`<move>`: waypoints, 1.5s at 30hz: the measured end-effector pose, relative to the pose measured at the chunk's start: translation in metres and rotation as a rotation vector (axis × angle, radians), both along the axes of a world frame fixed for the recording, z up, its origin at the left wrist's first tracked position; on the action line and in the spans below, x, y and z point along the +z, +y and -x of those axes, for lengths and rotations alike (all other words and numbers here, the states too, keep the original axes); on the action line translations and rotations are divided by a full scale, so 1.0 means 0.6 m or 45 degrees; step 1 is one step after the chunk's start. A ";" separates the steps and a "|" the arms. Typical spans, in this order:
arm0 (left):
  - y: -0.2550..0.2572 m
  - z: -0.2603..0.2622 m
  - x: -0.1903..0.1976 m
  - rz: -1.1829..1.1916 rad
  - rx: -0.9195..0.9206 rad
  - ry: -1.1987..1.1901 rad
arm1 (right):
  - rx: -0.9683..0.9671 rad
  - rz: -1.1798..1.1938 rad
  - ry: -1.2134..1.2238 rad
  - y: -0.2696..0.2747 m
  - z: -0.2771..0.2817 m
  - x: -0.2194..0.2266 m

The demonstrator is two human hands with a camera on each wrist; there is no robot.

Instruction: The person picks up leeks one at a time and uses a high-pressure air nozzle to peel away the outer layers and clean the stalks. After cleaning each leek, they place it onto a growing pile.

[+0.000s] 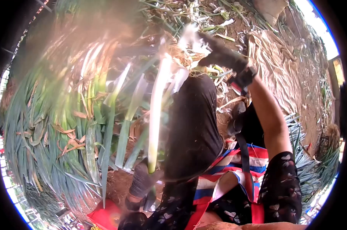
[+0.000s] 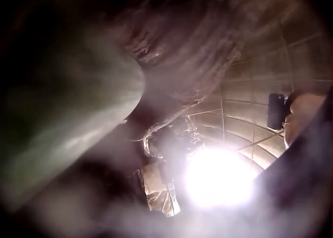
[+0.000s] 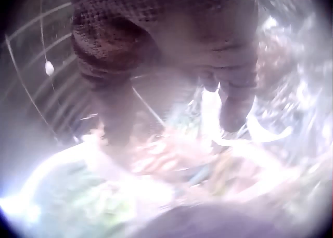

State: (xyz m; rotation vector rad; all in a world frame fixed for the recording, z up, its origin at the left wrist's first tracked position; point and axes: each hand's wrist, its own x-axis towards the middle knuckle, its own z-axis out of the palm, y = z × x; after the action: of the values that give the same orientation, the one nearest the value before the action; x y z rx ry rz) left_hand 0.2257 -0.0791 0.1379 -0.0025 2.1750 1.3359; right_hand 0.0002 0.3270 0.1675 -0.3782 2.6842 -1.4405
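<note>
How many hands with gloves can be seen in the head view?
2. The left hand, low in the frame, grips the leek at its green part. The right hand, near the top, is at its root end.

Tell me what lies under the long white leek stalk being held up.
Under the long white leek stalk lies a heap of green leeks on brown soil. The gloved left hand grips its lower end; the black-trousered knee hides the ground beside it.

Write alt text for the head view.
A gloved left hand grips a long white-stalked leek low on its stalk, while the gloved right hand pulls at its root end. A pile of green leeks lies to the left on bare soil.
</note>
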 end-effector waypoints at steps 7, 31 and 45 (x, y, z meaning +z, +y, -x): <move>0.030 0.019 0.088 -0.146 0.061 -0.448 | -0.268 -0.492 0.120 -0.081 0.078 -0.057; 0.027 -0.057 0.109 0.467 -0.221 0.214 | -0.814 -1.027 0.083 0.156 -0.029 -0.053; 0.364 -0.002 0.182 -0.016 -1.510 0.858 | -0.798 -1.034 0.768 -0.009 -0.672 0.076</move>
State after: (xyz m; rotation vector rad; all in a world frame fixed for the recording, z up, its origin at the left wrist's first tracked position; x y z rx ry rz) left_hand 0.2271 0.1396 0.2473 1.6476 1.9670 0.6401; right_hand 0.4033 0.3217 0.2133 0.1451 3.7671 -0.1178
